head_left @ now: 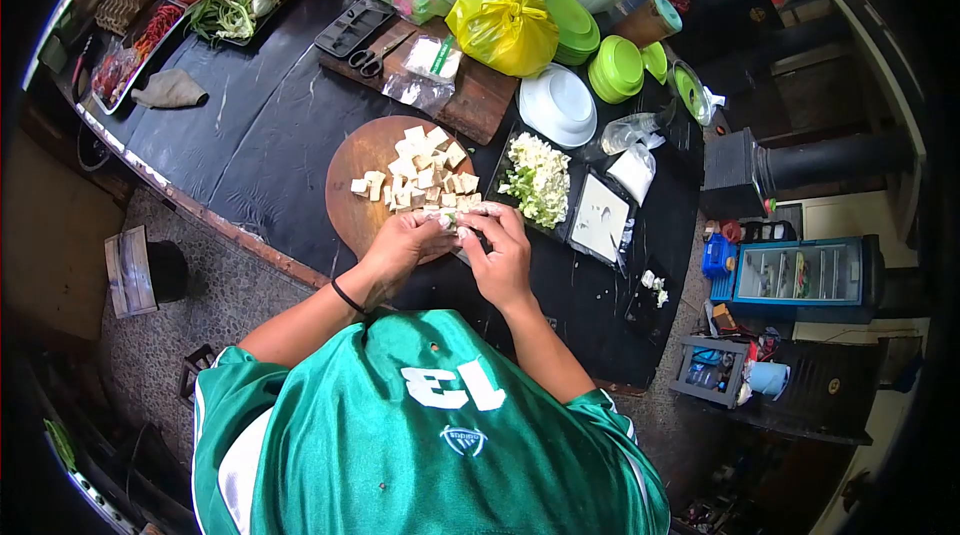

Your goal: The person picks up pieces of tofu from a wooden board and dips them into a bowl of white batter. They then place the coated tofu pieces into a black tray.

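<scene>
Both my hands meet over the near edge of a round wooden board (350,170). My left hand (398,247), with a black band on its wrist, and my right hand (498,253) pinch together at a small pale piece, too small to name. Just beyond my fingers, many white tofu cubes (425,163) are piled on the board. Right of the board lies a black tray of chopped white and green filling (537,175). Beside it sits a tray with a white surface (600,219).
Behind the round board is a rectangular board (485,100) with scissors (370,63) and packets. A yellow bag (505,27), white bowls (558,107) and green bowls (617,70) stand at the back. A cloth (170,90) and vegetable trays lie far left.
</scene>
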The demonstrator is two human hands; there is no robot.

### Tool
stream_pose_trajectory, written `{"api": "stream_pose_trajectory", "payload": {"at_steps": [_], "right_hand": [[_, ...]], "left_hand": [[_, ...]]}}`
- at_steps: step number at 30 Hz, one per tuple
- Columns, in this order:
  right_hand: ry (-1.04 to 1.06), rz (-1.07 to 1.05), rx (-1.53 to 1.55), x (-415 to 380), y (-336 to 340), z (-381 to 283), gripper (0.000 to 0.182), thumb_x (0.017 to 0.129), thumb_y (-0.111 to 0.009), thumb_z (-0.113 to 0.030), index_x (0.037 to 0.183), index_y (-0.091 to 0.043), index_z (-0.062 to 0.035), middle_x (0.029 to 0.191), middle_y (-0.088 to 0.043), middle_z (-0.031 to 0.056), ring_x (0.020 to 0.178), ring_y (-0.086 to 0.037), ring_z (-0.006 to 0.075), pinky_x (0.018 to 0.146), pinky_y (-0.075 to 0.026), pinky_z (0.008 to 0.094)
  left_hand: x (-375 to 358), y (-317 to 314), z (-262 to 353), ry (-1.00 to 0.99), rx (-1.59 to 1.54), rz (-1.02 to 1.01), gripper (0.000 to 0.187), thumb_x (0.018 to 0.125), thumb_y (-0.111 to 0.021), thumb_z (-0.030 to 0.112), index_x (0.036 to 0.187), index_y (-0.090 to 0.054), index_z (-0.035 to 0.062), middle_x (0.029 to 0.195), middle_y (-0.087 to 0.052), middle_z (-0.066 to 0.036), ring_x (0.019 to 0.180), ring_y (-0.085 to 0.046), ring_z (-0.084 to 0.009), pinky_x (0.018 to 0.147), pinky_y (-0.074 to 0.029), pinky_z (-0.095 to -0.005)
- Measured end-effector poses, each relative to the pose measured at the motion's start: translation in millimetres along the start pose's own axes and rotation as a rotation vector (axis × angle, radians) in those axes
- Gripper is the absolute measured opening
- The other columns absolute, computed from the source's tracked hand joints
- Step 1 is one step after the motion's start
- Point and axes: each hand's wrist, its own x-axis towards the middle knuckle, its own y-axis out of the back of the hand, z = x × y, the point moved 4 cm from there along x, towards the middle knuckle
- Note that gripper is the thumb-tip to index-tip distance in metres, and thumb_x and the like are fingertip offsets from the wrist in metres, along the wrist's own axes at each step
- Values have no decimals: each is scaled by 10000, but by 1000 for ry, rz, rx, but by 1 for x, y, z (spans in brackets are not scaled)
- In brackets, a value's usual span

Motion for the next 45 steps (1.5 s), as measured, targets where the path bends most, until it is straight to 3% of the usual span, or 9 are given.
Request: {"api": "stream_pose_trajectory", "payload": {"at_steps": [1, 9, 17, 30, 37, 45], "right_hand": [[96, 40, -61, -1, 0, -4, 206, 893, -786, -51, 1097, -814, -55, 1128, -697, 107, 998, -647, 295, 880, -553, 402], [169, -2, -224, -9, -3, -8, 299, 859, -792, -54, 1157, -818, -61, 1263, -707, 149, 974, -646, 302, 870, -567, 412], [192, 1, -301, -16, -9, -13, 340, 879, -790, -111, 1197, -786, 10, 1376, -703, 179, 999, -657, 309, 911, -564, 432], [220, -30, -291, -14, -12, -16, 357, 893, -793, -107, 1218, -780, 40, 1433, -669, 221, 1000, -662, 312, 930, -559, 427], [202, -77, -325, -19, -19, -15, 407, 878, -788, -139, 1263, -749, -10, 1457, -625, 213, 1057, -641, 334, 941, -551, 445], [200, -104, -302, -21, -24, -14, 382, 852, -781, -78, 1230, -776, -20, 1450, -633, 196, 1050, -630, 321, 958, -551, 439]], "left_hand": [[-1, 0, 0, 0, 1, 1, 300, 1128, -583, 224, 1319, -687, 18, 1247, -771, -99, 1121, -756, -191, 1036, -580, -359], [2, 5, -4, 0, 46, -5, 319, 1151, -537, 261, 1336, -677, 43, 1270, -763, -86, 1131, -751, -183, 1041, -571, -359], [3, 8, -9, -30, 47, -17, 333, 1157, -527, 297, 1346, -672, 63, 1274, -763, -65, 1144, -744, -174, 1030, -577, -373], [-6, 4, 1, -13, 19, 56, 316, 1144, -545, 304, 1314, -696, 86, 1221, -777, -40, 1058, -755, -141, 983, -600, -353], [-9, 6, 4, -3, 106, 90, 305, 1131, -584, 312, 1282, -722, 86, 1207, -784, -43, 1034, -753, -135, 976, -599, -345], [-12, 19, 4, 28, 110, 133, 315, 1134, -576, 286, 1273, -716, 41, 1209, -788, -93, 1074, -763, -185, 984, -605, -363]]}}
